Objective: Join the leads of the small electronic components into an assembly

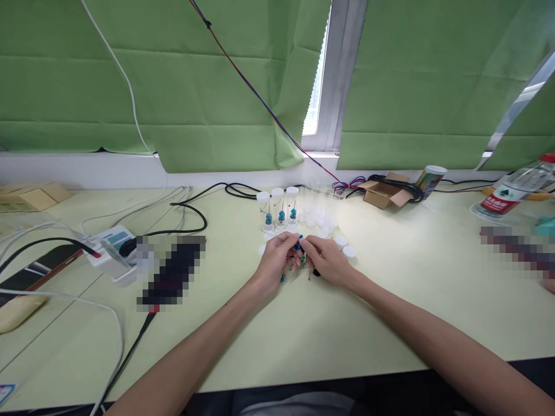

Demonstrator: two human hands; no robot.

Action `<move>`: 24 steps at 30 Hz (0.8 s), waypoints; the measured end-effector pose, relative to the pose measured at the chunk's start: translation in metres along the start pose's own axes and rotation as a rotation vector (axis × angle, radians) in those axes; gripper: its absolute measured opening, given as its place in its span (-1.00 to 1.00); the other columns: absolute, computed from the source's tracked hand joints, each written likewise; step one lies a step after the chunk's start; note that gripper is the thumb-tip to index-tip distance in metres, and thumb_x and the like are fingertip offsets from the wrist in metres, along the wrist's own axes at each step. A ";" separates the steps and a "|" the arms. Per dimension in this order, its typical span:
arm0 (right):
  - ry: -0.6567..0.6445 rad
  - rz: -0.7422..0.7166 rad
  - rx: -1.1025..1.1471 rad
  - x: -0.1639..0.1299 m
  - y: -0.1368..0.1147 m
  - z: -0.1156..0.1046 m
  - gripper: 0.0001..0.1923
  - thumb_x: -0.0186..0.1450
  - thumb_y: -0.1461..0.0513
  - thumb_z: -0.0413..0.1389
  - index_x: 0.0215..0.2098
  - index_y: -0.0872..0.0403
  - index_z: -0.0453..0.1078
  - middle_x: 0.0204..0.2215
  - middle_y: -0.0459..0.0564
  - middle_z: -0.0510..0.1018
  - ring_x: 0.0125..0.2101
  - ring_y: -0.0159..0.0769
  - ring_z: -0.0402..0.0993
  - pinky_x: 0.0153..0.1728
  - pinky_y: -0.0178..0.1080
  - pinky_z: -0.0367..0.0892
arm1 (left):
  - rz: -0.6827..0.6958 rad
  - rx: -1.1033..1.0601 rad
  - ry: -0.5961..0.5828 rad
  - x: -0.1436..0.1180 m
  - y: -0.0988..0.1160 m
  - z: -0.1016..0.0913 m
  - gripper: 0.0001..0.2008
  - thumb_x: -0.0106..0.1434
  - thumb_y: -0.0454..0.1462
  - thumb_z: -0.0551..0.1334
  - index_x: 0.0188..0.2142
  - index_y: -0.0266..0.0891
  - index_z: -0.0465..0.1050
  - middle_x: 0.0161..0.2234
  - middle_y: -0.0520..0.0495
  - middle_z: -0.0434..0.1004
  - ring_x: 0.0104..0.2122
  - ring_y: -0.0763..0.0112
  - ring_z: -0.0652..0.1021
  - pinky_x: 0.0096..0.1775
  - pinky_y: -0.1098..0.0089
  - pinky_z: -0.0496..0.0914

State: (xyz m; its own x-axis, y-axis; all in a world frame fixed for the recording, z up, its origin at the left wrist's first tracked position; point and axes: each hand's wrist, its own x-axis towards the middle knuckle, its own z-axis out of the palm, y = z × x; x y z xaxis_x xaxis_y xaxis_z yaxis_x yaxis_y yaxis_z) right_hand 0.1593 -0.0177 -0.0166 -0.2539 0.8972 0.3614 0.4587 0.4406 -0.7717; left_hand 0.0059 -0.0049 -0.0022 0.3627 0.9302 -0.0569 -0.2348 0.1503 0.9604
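My left hand and my right hand meet above the table, fingers closed in a pinch. Between their fingertips is a small blue and black part, too small and too covered to name more exactly. Just behind the hands stand three clear tubes with white caps, each with a blue piece and thin wire inside. To their right is a group of uncapped clear tubes. Loose white caps lie around the hands. Small dark bits lie below my right fingers.
At left are a power strip, a phone-like dark object and several cables. Behind on the right stand an open cardboard box, a can with a white lid and a plastic bottle. Green blinds hang behind the table.
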 end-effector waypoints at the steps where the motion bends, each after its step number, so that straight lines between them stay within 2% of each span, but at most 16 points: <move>1: 0.004 0.002 -0.002 0.000 0.000 0.000 -0.63 0.45 0.07 -0.10 -0.47 0.05 0.22 -0.69 -0.20 0.33 -0.65 -0.43 0.20 -0.49 -0.32 0.15 | 0.004 -0.006 0.003 0.001 0.000 0.000 -0.74 0.22 -0.09 0.25 -0.42 -0.24 0.34 -0.58 0.05 0.35 -0.60 0.53 0.37 -0.58 0.50 0.23; 4: -0.005 0.009 0.002 -0.001 0.001 0.000 -0.76 0.42 0.08 -0.05 -0.32 0.04 0.26 -0.67 -0.22 0.35 -0.63 -0.42 0.20 -0.51 -0.32 0.13 | 0.016 -0.009 0.013 0.002 0.001 -0.002 -0.74 0.22 -0.10 0.25 -0.41 -0.24 0.35 -0.57 0.04 0.35 -0.60 0.52 0.37 -0.58 0.50 0.24; 7: -0.020 0.004 0.016 -0.002 0.001 0.000 -0.80 0.42 0.10 -0.04 -0.29 0.04 0.26 -0.66 -0.22 0.37 -0.63 -0.41 0.21 -0.51 -0.32 0.13 | 0.022 -0.007 0.012 0.002 0.000 -0.002 -0.74 0.22 -0.10 0.25 -0.41 -0.24 0.35 -0.56 0.03 0.36 -0.59 0.52 0.38 -0.57 0.50 0.24; 11: -0.011 -0.011 0.022 -0.001 0.000 0.000 -0.76 0.43 0.11 -0.06 -0.36 0.04 0.24 -0.66 -0.21 0.36 -0.63 -0.42 0.21 -0.50 -0.32 0.14 | 0.022 -0.018 0.003 0.001 -0.001 -0.002 -0.74 0.22 -0.10 0.25 -0.41 -0.24 0.35 -0.57 0.04 0.34 -0.60 0.53 0.36 -0.58 0.50 0.24; 17: -0.017 -0.030 0.005 0.000 -0.002 -0.001 -0.59 0.47 0.11 -0.16 -0.53 0.04 0.16 -0.70 -0.20 0.31 -0.64 -0.43 0.21 -0.49 -0.32 0.16 | 0.010 -0.002 -0.015 -0.001 0.002 0.000 -0.74 0.23 -0.10 0.25 -0.42 -0.24 0.33 -0.58 0.04 0.35 -0.59 0.53 0.38 -0.57 0.50 0.24; 24: 0.020 0.005 0.008 0.000 -0.001 0.000 -0.58 0.46 0.08 -0.13 -0.54 0.04 0.17 -0.69 -0.19 0.31 -0.64 -0.43 0.20 -0.50 -0.32 0.16 | 0.007 -0.024 -0.005 0.000 0.002 -0.001 -0.73 0.21 -0.09 0.26 -0.41 -0.24 0.34 -0.57 0.03 0.36 -0.60 0.54 0.37 -0.57 0.50 0.24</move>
State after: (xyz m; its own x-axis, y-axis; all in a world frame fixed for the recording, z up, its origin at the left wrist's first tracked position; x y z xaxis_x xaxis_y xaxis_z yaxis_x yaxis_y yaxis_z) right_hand 0.1588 -0.0182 -0.0152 -0.2346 0.8999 0.3676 0.4531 0.4358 -0.7777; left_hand 0.0050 -0.0043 -0.0007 0.3657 0.9295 -0.0484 -0.2587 0.1514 0.9540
